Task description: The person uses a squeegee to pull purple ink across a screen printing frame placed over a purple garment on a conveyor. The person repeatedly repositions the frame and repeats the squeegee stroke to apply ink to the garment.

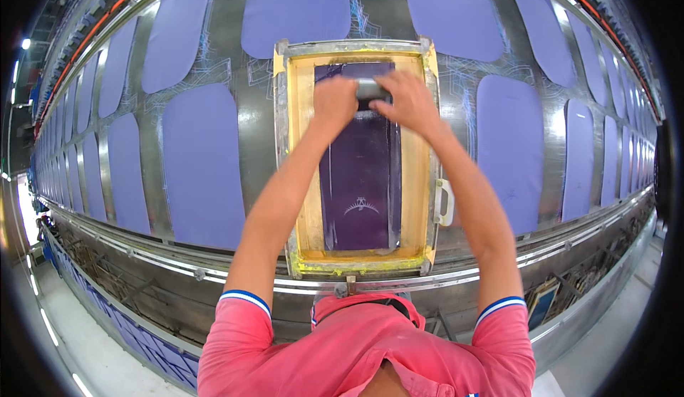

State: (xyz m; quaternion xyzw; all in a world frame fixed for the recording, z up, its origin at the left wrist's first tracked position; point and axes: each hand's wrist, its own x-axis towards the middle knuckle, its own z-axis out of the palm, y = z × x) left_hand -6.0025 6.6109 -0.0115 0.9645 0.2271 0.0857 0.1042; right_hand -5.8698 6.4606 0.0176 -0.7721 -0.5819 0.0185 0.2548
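A screen-printing frame [281,140] with a metal rim and yellow tape lies on the long table in front of me. Inside it is a dark purple mesh window [358,162] with a small pale emblem [361,205] near its close end. Both my arms reach to the far part of the frame. My left hand [335,103] is closed round the left end of a grey squeegee [368,89], and my right hand [407,100] grips its right end, slightly blurred. The squeegee's lower edge is partly hidden by my fingers.
Lilac rounded fabric panels [201,165] lie in rows along the table, on both sides and beyond the frame. A white handle [444,202] sticks out from the frame's right side. A metal rail [249,281] runs along the table's near edge.
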